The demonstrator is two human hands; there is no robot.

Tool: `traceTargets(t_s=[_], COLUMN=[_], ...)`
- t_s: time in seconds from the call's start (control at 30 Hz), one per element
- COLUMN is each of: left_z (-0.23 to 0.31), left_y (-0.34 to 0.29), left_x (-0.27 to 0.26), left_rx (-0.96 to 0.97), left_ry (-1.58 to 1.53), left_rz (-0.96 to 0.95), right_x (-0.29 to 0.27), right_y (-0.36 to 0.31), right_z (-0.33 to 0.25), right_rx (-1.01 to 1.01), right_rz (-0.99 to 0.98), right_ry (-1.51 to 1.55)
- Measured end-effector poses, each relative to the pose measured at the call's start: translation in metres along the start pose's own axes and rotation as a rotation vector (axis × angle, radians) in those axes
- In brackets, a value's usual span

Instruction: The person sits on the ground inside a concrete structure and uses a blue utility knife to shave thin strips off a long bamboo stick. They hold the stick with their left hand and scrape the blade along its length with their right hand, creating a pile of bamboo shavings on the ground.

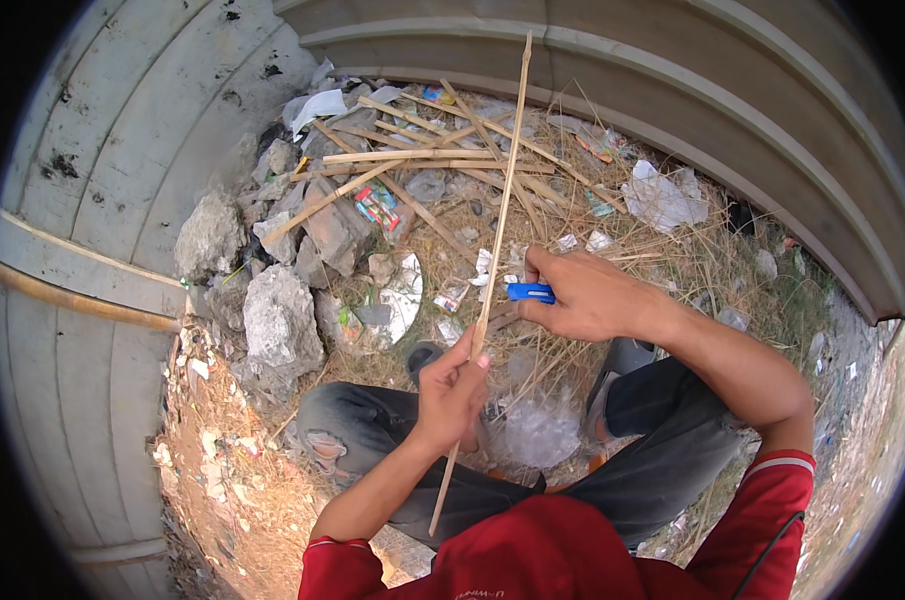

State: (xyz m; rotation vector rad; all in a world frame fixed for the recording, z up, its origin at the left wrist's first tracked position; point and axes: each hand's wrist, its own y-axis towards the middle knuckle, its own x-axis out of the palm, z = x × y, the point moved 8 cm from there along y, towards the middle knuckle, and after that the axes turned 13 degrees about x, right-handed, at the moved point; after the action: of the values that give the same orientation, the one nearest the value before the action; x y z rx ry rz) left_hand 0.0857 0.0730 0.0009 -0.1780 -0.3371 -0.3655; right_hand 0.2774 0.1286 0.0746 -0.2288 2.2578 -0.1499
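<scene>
My left hand is closed around a long, thin bamboo strip, which stands up at a slant across my lap. The strip's top end reaches towards the far metal wall, and its lower end comes down over my leg. To the right of the strip, my right hand grips a blue utility knife. The knife's tip points left, close to the strip; I cannot make out its blade or whether it touches. Beyond my hands lies a loose pile of split bamboo strips, crossing one another on the ground.
Grey rubble chunks lie at the left beside a corrugated metal wall. Another metal wall curves along the back. Dry grass, a white plastic bag, a red packet and clear plastic litter the ground by my bent legs.
</scene>
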Motion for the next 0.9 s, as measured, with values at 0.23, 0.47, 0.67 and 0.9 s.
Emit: traceTargets(t_s=[0.23, 0.47, 0.67, 0.9], left_z=[0.011, 0.007, 0.008, 0.009], left_y=[0.004, 0.004, 0.006, -0.012], left_x=[-0.006, -0.009, -0.009, -0.003], left_rx=[0.053, 0.052, -0.004, -0.017], left_ry=[-0.029, -0.002, -0.107, -0.004], left_rz=[0.024, 0.014, 0.006, -0.077], right_x=[0.015, 0.038, 0.033, -0.021], right_y=[-0.008, -0.013, 0.001, 0.031], right_z=[-0.026, -0.028, -0.019, 0.012], right_rx=[-0.186, -0.204, -0.082, -0.064], right_rz=[-0.045, -0.117, -0.08, 0.138], right_ry=[0.078, 0.109, 0.012, 0.004])
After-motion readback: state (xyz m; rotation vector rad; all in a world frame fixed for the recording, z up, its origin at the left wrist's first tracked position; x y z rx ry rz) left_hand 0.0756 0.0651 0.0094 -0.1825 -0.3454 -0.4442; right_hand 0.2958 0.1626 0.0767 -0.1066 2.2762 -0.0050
